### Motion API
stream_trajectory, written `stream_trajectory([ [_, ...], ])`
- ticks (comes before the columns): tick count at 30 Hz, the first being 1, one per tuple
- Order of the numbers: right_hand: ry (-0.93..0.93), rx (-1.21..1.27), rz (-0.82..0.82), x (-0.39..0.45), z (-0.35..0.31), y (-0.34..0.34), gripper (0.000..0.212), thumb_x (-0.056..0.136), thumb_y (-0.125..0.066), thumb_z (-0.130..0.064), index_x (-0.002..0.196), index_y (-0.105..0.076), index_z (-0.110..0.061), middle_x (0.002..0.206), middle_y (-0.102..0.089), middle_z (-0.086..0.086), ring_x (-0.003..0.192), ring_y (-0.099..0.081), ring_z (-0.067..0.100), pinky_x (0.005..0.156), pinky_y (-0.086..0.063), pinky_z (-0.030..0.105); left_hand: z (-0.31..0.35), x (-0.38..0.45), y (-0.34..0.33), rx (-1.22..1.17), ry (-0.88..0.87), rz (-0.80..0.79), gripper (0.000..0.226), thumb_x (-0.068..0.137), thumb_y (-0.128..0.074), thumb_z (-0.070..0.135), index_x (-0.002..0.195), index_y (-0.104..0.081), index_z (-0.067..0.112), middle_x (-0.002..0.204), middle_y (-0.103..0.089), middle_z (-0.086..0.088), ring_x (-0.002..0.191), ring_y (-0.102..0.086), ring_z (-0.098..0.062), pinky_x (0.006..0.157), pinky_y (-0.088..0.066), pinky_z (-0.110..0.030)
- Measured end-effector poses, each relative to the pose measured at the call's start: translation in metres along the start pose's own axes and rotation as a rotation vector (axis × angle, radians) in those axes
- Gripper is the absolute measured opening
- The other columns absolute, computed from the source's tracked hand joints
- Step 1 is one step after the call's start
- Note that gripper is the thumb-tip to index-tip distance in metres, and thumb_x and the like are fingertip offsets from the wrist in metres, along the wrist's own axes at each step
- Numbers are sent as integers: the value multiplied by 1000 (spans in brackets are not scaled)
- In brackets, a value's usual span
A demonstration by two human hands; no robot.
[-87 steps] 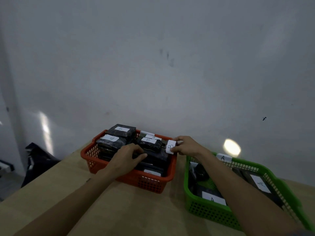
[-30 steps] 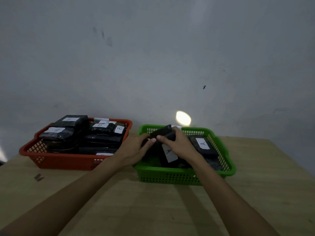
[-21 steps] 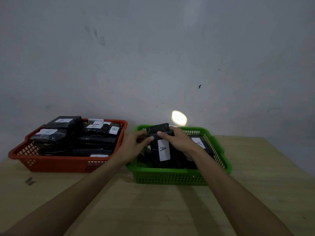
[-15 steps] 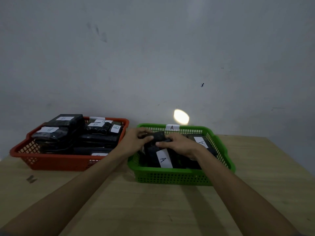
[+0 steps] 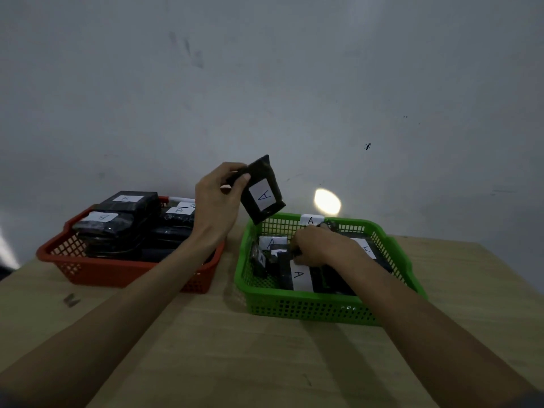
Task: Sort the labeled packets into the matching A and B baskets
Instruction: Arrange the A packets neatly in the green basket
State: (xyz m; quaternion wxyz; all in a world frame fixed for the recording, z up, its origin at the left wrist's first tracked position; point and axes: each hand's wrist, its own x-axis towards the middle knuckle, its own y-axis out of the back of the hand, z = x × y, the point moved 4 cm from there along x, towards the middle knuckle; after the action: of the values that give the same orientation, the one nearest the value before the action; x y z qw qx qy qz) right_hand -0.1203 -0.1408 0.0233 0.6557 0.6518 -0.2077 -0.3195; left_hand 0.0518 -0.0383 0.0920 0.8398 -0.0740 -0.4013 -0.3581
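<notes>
Plastic, film and wood

The red basket (image 5: 88, 270) and green basket (image 5: 309, 307) are perforated plastic; the packet (image 5: 263, 189) is glossy black film with a paper label; the table (image 5: 250, 348) is matt wood.

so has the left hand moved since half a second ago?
Yes. The left hand was down at the green basket's near-left rim; now it is raised above it, holding an A-labeled packet up.

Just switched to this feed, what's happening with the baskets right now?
A person is sorting black packets at a wooden table. The left hand holds up a packet labeled A above the gap between the two baskets. The right hand is down inside the green basket, tagged A, touching the packets lying there. The red basket on the left is stacked with B packets.
</notes>
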Motion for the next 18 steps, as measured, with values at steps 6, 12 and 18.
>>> stream_trajectory([
  [6, -4, 124, -18, -3, 9, -6, 29, 93, -65, -23, 121, -67, -15, 119, -66, 6, 108, -60, 27, 98, -44, 40, -3, -6, 4, 22, -10, -20, 11, 96, -60, 15, 104, -66, 18, 92, -65, 15, 92, -65, -5, 76, -59, -27],
  [12, -267, 323, 573, -14, 70, 12, 46, 97, -58, -25, 141, -51, -13, 134, -56, 14, 123, -52, 31, 93, -48, 43, -3, -11, 6, 63, -82, -34, 13, 95, -61, 16, 108, -66, 16, 98, -66, 7, 92, -65, -10, 70, -54, -13],
  [18, -405, 430, 344, 8, 87, -20, 70, 91, -59, -58, 141, -44, -12, 133, -51, 17, 117, -55, 34, 93, -51, 45, -1, -20, 1, 116, -121, -75, 15, 94, -61, 14, 108, -67, 12, 100, -71, 1, 90, -65, -10, 69, -52, -11],
])
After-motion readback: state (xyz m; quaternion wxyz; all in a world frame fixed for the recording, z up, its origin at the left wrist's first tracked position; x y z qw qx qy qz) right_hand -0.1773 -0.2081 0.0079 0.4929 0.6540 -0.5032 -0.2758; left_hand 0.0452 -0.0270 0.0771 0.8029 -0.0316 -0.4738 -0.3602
